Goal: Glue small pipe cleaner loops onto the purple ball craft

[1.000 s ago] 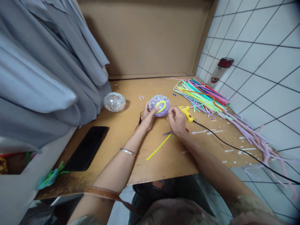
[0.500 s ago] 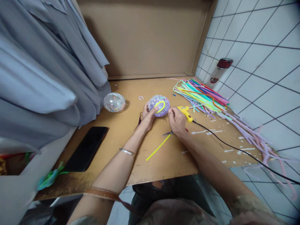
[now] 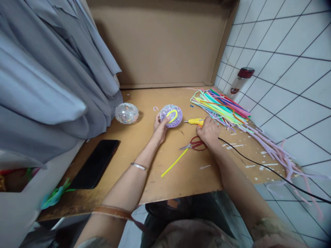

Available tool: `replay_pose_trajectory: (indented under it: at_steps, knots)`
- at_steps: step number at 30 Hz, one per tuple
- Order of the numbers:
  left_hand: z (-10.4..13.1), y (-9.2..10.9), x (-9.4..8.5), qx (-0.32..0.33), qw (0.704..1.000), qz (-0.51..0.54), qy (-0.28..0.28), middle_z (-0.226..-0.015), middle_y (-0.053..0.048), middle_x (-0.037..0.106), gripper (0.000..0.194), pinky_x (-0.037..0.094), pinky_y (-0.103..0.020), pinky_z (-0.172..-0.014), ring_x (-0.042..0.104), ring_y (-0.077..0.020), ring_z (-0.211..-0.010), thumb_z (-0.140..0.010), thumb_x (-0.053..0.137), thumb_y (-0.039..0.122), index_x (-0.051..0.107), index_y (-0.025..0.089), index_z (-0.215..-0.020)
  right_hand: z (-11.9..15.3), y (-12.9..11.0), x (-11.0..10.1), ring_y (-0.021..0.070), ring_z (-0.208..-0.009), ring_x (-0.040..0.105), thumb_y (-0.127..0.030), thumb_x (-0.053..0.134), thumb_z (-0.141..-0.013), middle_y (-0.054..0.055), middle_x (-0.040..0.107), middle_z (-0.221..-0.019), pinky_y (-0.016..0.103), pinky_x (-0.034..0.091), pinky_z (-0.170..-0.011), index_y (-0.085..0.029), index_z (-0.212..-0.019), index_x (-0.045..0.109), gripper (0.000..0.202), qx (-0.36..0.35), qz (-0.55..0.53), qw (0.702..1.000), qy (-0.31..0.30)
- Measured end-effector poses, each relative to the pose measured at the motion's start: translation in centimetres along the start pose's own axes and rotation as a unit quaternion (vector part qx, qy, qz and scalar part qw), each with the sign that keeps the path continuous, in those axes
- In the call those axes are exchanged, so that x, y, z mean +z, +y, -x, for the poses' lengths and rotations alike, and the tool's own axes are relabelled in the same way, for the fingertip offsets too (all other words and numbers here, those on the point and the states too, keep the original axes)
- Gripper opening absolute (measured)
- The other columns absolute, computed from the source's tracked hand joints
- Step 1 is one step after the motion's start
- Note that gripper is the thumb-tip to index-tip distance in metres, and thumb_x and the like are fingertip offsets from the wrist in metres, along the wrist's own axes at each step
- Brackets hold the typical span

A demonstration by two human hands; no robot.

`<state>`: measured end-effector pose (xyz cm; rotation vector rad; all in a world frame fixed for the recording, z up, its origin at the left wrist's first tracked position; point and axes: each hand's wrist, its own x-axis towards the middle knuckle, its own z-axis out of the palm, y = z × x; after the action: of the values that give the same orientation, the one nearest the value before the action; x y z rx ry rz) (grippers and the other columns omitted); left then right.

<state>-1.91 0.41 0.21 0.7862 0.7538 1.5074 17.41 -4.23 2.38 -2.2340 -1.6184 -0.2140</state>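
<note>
Purple ball (image 3: 172,116) up over the brown surface (image 3: 134,141), roughly mid-width, closer to back edge than front. Left hand (image 3: 160,130) has it: fingers wrapped round its left side, thumb pressing a yellow loop (image 3: 177,114) flat on the side toward the wearer. Right hand (image 3: 210,132) on the handle of the yellow glue gun (image 3: 195,121), fingers bent over it; can't tell if the grip is tight. Gun nozzle points left, toward the ball, apart from it.

Scissors (image 3: 193,145), red handles, lie just in front of gun, blades pointing left. Yellow strip (image 3: 174,163) slants from the blades toward front edge; touching or just beside, can't tell. Small pale curl (image 3: 155,107) left of ball, toward back edge. Clear ball (image 3: 127,113) near back-left corner, beside gray curtain (image 3: 51,69). Black phone (image 3: 95,163) along left edge; green-blue tuft (image 3: 55,194) at front-left corner.

Multicolored strip bundle (image 3: 219,105) at back-right corner, lilac strands (image 3: 271,151) trailing along right edge and over it. Black cord (image 3: 244,156) from right hand's side passes over front-right corner. Red-capped bottle (image 3: 240,81) behind bundle, by tiled wall (image 3: 292,69).
</note>
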Motion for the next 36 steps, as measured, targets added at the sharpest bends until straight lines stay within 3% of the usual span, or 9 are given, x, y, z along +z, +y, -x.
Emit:
replay_pose_trajectory:
  at_steps: [5,16,19,22,28,36]
  knots:
    - [-0.4,0.1,-0.4,0.007,1.000,0.004,0.013,-0.122,-0.005,0.069,0.068,0.059,-0.036,-0.089,0.066,-0.0252,-0.113,-0.055,0.089,0.039,0.059,0.027,-0.116,-0.7,0.8,0.8,0.0310,-0.102,0.064,-0.023,0.053,-0.089,0.021,0.068,-0.112,0.038,0.044,-0.081,-0.012,-0.118,0.053,0.031,-0.010,-0.022,0.998,-0.060]
    - [-1.1,0.0,-0.8,0.012,1.000,0.013,0.023,-0.117,-0.003,0.070,0.065,0.058,-0.034,-0.090,0.067,-0.0219,-0.109,-0.055,0.089,0.038,0.060,0.028,-0.112,-0.2,0.4,0.3,0.0290,-0.105,0.063,-0.021,0.055,-0.089,0.018,0.066,-0.114,0.035,0.045,-0.082,-0.013,-0.125,0.052,0.037,-0.021,-0.019,0.996,-0.084]
    - [-1.2,0.0,-0.9,0.013,0.999,0.015,0.029,-0.118,-0.003,0.070,0.067,0.058,-0.035,-0.089,0.067,-0.0219,-0.108,-0.054,0.089,0.039,0.059,0.027,-0.112,0.2,0.2,0.6,0.0292,-0.108,0.060,-0.013,0.051,-0.088,0.020,0.063,-0.118,0.036,0.045,-0.085,-0.012,-0.125,0.053,0.037,-0.042,0.001,0.996,-0.084]
    - [-1.3,0.1,-1.0,0.014,0.999,0.021,0.036,-0.119,-0.003,0.069,0.066,0.058,-0.035,-0.087,0.067,-0.0218,-0.107,-0.054,0.089,0.039,0.058,0.027,-0.111,0.4,-0.1,0.8,0.0293,-0.107,0.057,-0.003,0.045,-0.084,0.021,0.061,-0.118,0.037,0.043,-0.087,-0.009,-0.128,0.054,0.045,-0.073,0.014,0.995,-0.060]
    - [-1.4,0.2,-1.2,0.012,0.999,0.024,0.041,-0.118,-0.003,0.069,0.062,0.058,-0.035,-0.085,0.067,-0.0221,-0.105,-0.055,0.088,0.040,0.059,0.028,-0.109,-1.1,0.0,0.9,0.0310,-0.108,0.051,-0.002,0.042,-0.080,0.022,0.058,-0.120,0.042,0.039,-0.090,-0.010,-0.140,0.046,0.060,-0.087,-0.005,0.993,0.081]
    - [-1.4,0.1,-0.9,0.005,0.999,0.043,0.033,-0.122,-0.004,0.069,0.066,0.058,-0.035,-0.087,0.067,-0.0224,-0.107,-0.056,0.089,0.038,0.059,0.027,-0.114,-4.5,1.3,2.6,0.0296,-0.108,0.048,-0.006,0.041,-0.081,0.020,0.059,-0.122,0.040,0.034,-0.088,-0.010,-0.135,0.050,0.056,-0.029,0.011,0.997,0.075]
